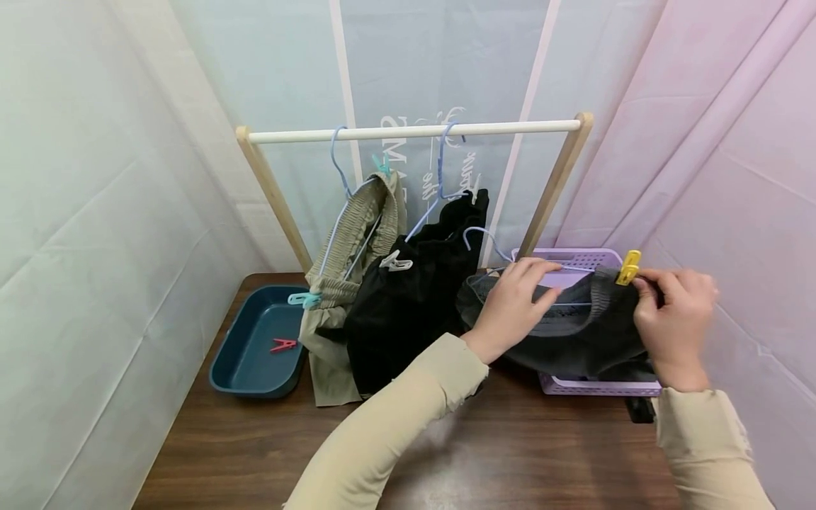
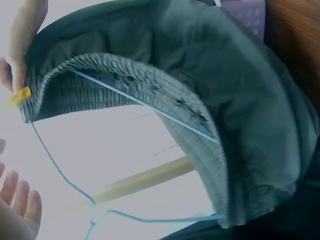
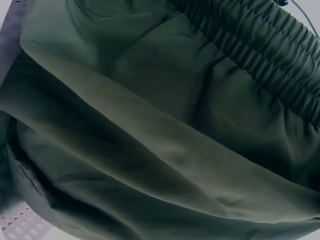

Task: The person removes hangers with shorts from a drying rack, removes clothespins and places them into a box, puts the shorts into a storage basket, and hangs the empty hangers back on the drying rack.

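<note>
Dark grey elastic-waist pants (image 1: 593, 358) hang on a thin blue wire hanger (image 1: 484, 229), whose bar crosses inside the waistband in the left wrist view. A yellow clothespin (image 1: 628, 268) clips the waistband's right end. Just beside that clothespin, my right hand (image 1: 678, 319) pinches the waistband with thumb and curled fingers. My left hand (image 1: 513, 304) hovers over the near left part of the waistband, fingers apart and loosely bent. In the left wrist view the left hand (image 2: 19, 212) holds nothing. Folded pants fabric (image 3: 165, 130) fills the right wrist view, with the right hand itself out of sight.
A wooden rack with a white rail (image 1: 408, 132) carries beige pants (image 1: 338, 297) and black pants (image 1: 408, 304) on blue hangers. At left, a dark blue tray (image 1: 255, 347) contains a red clothespin (image 1: 283, 345). Behind and under the grey pants stands a purple basket (image 1: 593, 387).
</note>
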`<action>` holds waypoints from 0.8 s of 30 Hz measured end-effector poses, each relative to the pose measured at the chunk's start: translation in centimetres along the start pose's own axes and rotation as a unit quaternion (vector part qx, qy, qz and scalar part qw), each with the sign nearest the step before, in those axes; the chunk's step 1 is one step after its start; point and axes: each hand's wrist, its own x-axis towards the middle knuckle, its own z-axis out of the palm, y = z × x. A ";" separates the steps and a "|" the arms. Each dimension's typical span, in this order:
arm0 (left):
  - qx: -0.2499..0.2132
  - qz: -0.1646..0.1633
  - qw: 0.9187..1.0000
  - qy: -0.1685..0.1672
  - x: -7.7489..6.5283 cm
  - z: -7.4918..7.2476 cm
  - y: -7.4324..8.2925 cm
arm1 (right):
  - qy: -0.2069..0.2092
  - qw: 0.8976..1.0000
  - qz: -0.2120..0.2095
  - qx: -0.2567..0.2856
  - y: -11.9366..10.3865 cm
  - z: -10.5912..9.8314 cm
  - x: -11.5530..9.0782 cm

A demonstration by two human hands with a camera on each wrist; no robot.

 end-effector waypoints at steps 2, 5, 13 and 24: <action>0.018 0.012 1.000 -0.007 0.2 0.0 0.4 | 0.014 1.000 -0.020 0.011 -0.4 0.6 -0.1; 0.043 0.030 0.998 -0.019 0.6 0.1 1.0 | 0.036 0.998 -0.052 0.022 -1.0 1.3 -0.3; 0.069 0.050 0.995 -0.054 1.0 0.4 2.1 | 0.075 0.990 -0.109 0.050 -1.6 2.3 -1.0; 0.073 0.045 0.995 -0.046 1.2 0.7 2.7 | 0.067 0.983 -0.152 0.078 -1.8 2.9 -1.2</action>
